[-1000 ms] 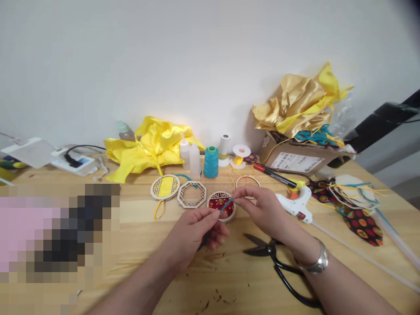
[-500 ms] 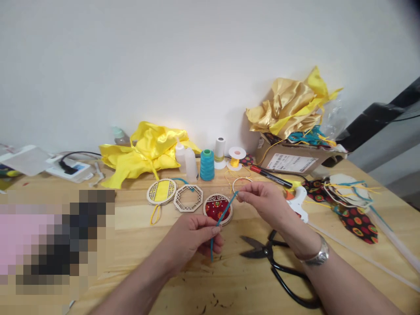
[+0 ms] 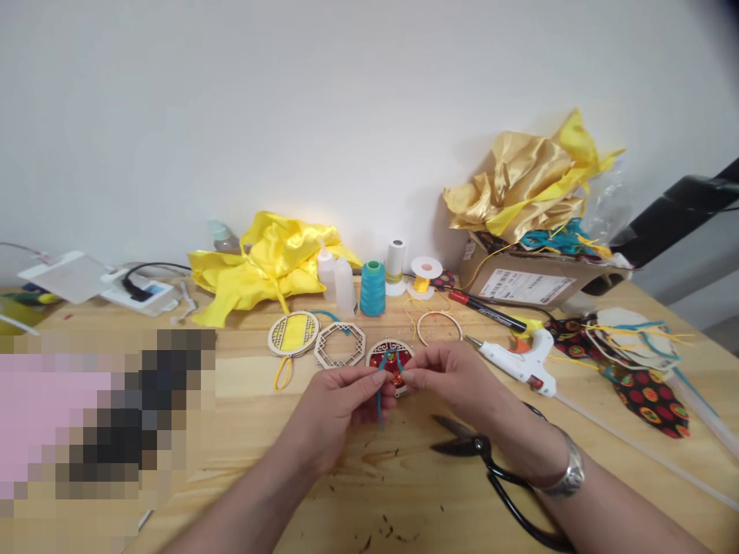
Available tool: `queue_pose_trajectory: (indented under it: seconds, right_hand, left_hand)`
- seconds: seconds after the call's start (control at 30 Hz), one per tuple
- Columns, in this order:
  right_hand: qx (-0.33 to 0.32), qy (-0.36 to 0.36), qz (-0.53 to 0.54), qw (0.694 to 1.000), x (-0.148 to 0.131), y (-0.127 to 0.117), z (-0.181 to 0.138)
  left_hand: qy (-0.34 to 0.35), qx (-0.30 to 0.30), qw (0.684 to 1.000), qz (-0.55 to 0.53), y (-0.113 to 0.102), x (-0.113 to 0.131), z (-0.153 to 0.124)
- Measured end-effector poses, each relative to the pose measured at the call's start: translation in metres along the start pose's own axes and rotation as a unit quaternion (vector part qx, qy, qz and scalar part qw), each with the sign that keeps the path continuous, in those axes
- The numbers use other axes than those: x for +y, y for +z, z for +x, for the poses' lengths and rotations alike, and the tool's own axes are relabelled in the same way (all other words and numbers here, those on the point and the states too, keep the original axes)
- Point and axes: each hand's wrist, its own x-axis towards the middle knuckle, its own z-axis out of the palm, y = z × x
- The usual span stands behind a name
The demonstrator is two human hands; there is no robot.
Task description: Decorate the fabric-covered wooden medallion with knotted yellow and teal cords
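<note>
A short teal cord point(image 3: 379, 405) is pinched in my left hand point(image 3: 349, 396), its tail hanging below the fingers. The cord arches up into a small loop, and my right hand point(image 3: 444, 373) pinches its other part close to the left fingertips. Behind my fingers lies a round wooden frame point(image 3: 378, 352) backed with red patterned fabric, partly hidden. To its left are an octagonal wooden lattice frame point(image 3: 340, 344) and a round frame with yellow fabric point(image 3: 293, 333). Black-handled scissors point(image 3: 462, 445) lie open under my right forearm.
A white glue gun point(image 3: 523, 362), a marker point(image 3: 490, 312) and a thin hoop point(image 3: 439, 329) lie to the right. Behind stand a teal thread cone point(image 3: 372, 288), squeeze bottles point(image 3: 345, 286) and a cardboard box point(image 3: 519, 278) piled with fabric. Yellow satin point(image 3: 265, 261) sits at the back left.
My right hand has come down toward my left, bending the stretched teal cord into a loop. The fingertips are now close together. The view has shifted slightly.
</note>
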Motion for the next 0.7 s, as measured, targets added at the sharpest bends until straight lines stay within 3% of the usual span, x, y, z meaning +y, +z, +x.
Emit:
queue_pose_trajectory:
  seconds: [0.7]
  right_hand:
    - [-0.059,0.037,-0.021,0.997,-0.0055,0.0070,-0.0043]
  left_hand:
    - [-0.018,-0.009,0.996,-0.089,0.0036,-0.0012,0.0000]
